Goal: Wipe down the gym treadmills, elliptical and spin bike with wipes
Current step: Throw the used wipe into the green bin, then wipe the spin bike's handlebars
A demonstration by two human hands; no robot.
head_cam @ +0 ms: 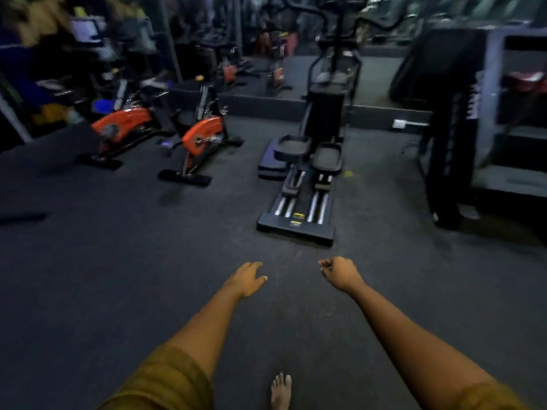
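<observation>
— Dark speckled rubber floor (118, 261), a mirror (379, 75) along the back wall. What stands on it?
— Two orange-shrouded bikes: left bike (124, 125), right bike (201, 137) just beside it. One black elliptical (307, 173) with steel rails, centre. One grey treadmill (509, 182), right.
— Hands?
— Left hand (245, 279) loose, fingers relaxed. Right hand (340, 273) clenched, nothing seen in it. Both hang over the floor, short of the elliptical.

Top-left clutter (44, 39): blurred, unreadable.
Treadmill (503, 113): cut by right edge.
Elliptical (322, 113) handles: cropped at top.
My right hand (340, 273): fingers curled under, palm hidden.
My foot (281, 392): heel cut off.
</observation>
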